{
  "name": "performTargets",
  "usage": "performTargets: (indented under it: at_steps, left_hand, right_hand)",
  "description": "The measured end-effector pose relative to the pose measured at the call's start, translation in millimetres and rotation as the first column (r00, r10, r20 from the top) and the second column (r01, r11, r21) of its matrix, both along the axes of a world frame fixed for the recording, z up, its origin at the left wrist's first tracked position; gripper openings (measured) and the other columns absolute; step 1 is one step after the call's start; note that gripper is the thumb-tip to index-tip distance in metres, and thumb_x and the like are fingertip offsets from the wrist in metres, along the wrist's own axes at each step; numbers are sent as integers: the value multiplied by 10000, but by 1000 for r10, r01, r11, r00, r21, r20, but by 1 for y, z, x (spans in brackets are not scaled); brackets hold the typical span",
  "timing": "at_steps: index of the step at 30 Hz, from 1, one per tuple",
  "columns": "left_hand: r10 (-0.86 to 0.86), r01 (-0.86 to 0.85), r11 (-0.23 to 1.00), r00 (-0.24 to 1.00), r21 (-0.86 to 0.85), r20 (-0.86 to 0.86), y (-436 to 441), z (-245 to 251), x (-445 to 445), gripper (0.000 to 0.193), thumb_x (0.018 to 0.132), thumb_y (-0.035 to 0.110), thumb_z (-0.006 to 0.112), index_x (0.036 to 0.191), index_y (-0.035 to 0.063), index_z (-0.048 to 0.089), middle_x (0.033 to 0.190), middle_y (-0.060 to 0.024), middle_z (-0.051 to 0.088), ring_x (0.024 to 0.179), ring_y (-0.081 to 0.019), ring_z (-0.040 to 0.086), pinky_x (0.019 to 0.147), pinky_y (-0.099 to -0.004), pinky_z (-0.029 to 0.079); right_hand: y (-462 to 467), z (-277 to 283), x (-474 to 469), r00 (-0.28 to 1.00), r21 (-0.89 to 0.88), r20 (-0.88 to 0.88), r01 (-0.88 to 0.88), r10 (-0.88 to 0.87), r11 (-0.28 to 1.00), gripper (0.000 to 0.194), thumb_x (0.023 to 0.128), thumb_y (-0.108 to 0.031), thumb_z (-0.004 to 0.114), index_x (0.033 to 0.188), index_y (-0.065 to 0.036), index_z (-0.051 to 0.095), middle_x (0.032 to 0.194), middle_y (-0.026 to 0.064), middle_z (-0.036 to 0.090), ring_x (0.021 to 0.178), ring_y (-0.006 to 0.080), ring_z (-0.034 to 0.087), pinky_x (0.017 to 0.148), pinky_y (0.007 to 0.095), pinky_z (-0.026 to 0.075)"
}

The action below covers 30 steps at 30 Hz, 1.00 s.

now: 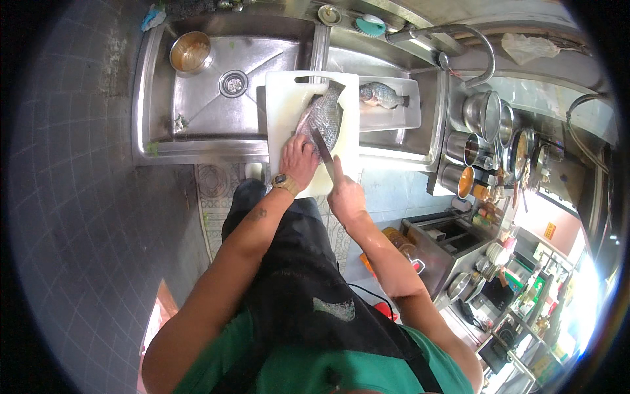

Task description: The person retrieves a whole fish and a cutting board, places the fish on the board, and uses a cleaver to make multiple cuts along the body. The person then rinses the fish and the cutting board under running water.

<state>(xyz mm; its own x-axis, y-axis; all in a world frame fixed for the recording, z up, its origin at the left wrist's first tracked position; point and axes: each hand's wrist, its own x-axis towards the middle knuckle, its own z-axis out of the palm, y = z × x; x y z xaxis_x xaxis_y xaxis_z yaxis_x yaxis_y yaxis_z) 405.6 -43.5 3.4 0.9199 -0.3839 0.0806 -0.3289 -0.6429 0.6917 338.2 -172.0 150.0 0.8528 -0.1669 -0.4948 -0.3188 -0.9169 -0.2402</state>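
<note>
A whole scaly fish (325, 115) lies on a white plastic cutting board (348, 88) laid across the divider of a double steel sink. My left hand (299, 160), with a watch on its wrist, presses flat on the near end of the fish. My right hand (346, 194) grips a knife (324, 150), its index finger stretched along the blade's spine. The blade's tip rests on the side of the fish, just right of my left fingers. The knife's handle is hidden inside my right hand. A second fish (383, 95) lies in a white plastic tray (393, 122) to the right.
The left sink basin (275, 118) holds a metal bowl (190, 52) and a drain (233, 84). A curved faucet (487, 54) and a scrub brush (370, 26) are at the sink's back edge. Steel pots (457, 147) stand on the right; a tiled wall (74, 172) rises on the left.
</note>
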Motion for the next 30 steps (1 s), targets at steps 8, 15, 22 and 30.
performTargets:
  at_steps: [8, 15, 22, 30]
  left_hand:
    - [-10, 10, 1000, 999, -3, -46, 0, 0, 1, 297, 935, 203, 676, 1174, 33, 623, 1428, -173, 520, 1405, -401, 464, 1177, -541, 388]
    - [2, -5, 998, 999, -61, -50, 1, 12, 7, 307, 921, 197, 695, 1177, 42, 630, 1368, -173, 544, 1335, -399, 491, 1134, -543, 393]
    - [49, -50, 996, 999, -77, -18, -18, 23, 17, 321, 906, 219, 731, 1180, 73, 650, 1356, -131, 562, 1313, -351, 504, 1081, -511, 375]
    - [63, -62, 998, 997, -29, 38, -22, 16, 12, 257, 923, 246, 712, 1139, 107, 699, 1386, -99, 564, 1352, -303, 491, 1107, -512, 337]
  right_hand:
    - [-13, -5, -20, 997, 91, 71, 17, -23, 996, 813, 850, 54, 594, 1614, 9, 322, 798, 305, 684, 750, 494, 694, 710, 570, 574]
    - [-40, 22, -10, 969, 125, 212, 100, -125, 987, 757, 843, 89, 562, 1577, -44, 433, 842, 308, 692, 796, 529, 684, 759, 592, 568]
    - [-41, 18, 12, 1000, -30, 21, -11, 11, 999, 834, 838, 34, 616, 1624, -77, 361, 854, 272, 701, 798, 471, 714, 734, 564, 584]
    - [-29, 4, 29, 995, -108, -103, 0, -11, 994, 820, 846, 23, 624, 1618, -105, 379, 905, 261, 725, 807, 474, 725, 741, 565, 589]
